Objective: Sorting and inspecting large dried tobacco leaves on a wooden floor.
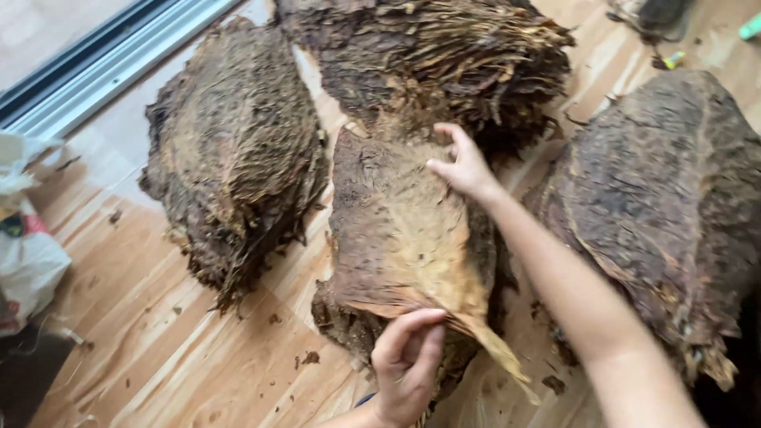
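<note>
On the wooden floor, middle pile: the top leaf (400, 230) I am handling lies on the centre stack (349, 321) of dried brown leaves, broad and tan, its narrow stem end pointing toward me and down to the right; it sits between the other heaps, right in front of me.
My left hand (406, 364): at the near edge of that leaf; my thumb and fingers are curled and pinched on the lower rim, close to where the leaf narrows to its stem.
My right hand (461, 166): reached across to the far upper edge of the same leaf; the fingers are bent and pressed onto it, thumb toward the leaf's middle (whether they pinch the edge or only press on it, I cannot tell); my bare forearm runs back toward the lower right.
Left pile (234, 150): a rounded heap of the same dark, crinkled leaves, just beside the centre stack with a strip of floor between.
Far pile (432, 59): a bundle with pale, stringy stems showing; it touches the top of the centre stack.
Right pile (666, 206): the darkest heap, near my right forearm.
Floor (151, 317): light wood boards with leaf crumbs scattered about.
Left edge: a white plastic bag (28, 261); beyond it, a metal door track (103, 71).
</note>
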